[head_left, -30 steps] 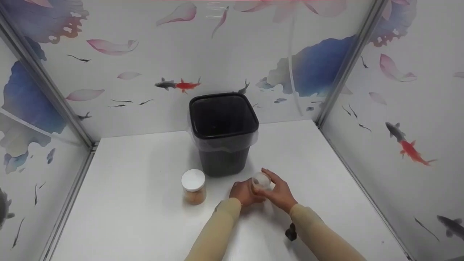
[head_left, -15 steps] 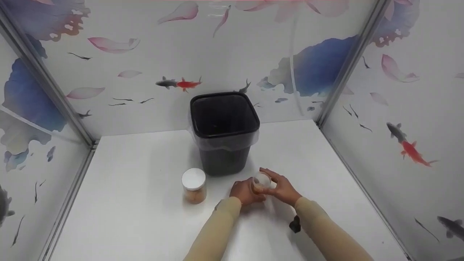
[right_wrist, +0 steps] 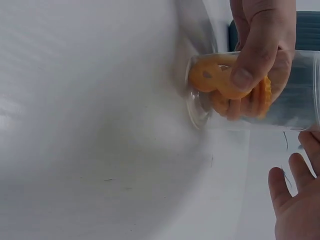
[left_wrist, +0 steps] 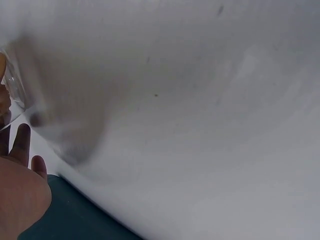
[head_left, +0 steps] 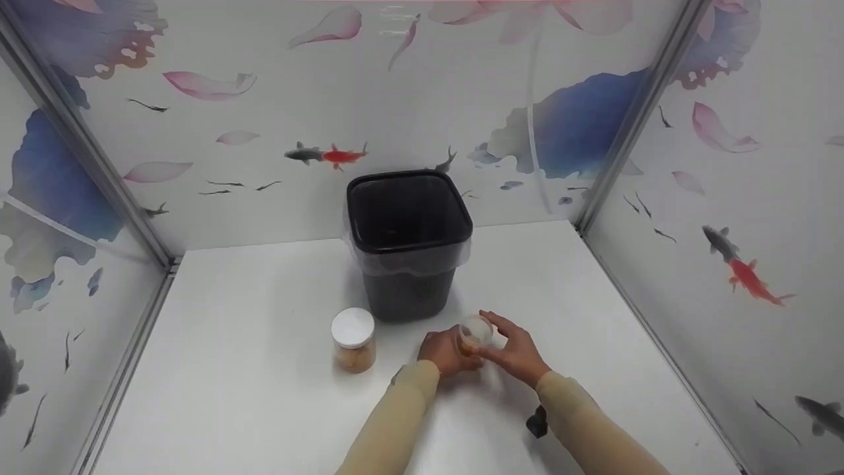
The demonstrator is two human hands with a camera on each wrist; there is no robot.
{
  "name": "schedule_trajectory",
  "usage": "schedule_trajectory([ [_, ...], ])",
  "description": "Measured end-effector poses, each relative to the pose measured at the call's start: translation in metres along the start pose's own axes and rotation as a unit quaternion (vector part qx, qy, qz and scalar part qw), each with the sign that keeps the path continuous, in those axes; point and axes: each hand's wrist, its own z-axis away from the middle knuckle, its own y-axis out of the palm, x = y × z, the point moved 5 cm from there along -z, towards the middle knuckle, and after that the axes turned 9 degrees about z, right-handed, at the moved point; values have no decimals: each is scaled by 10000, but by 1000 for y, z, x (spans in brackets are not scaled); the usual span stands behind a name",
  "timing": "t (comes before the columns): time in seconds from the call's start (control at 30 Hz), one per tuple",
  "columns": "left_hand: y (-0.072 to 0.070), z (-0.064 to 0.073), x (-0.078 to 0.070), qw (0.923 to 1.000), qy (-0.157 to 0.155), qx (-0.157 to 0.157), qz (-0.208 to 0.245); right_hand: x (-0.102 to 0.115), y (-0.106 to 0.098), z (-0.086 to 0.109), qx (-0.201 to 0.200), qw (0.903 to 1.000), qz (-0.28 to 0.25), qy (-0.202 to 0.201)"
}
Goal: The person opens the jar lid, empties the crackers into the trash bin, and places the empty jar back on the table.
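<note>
Hands (head_left: 443, 351) (head_left: 519, 355) round clear jar (right_wrist: 294, 95), orange pieces (right_wrist: 205, 75) inside

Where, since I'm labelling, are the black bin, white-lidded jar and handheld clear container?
Black bin (head_left: 410, 290), head view, lower front wall.
White-lidded jar (head_left: 353, 331), head view, lid top.
Clear container (right_wrist: 294, 107), right wrist view, side wall.

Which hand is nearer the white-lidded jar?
The left hand, gripping a clear jar right of the white-lidded jar. The right hand is farther right, at the clear jar's top.
</note>
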Motion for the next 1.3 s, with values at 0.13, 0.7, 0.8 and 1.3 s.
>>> schedule_trajectory([
  [0.13,0,0,-1,10000,1,-5,38,0,-1,0,6,10000,69,23],
  [0.7,1,1,1,9997,74,95,-192,2,-2,-4,646,9973,311,-158],
  [0.8,1,1,1,9995,108,98,-278,1,2,-2,239,9994,228,-40],
  [1.3,-1,-2,0,9999,54,131,-19,5,-7,-16,1170,9917,-2,-535],
])
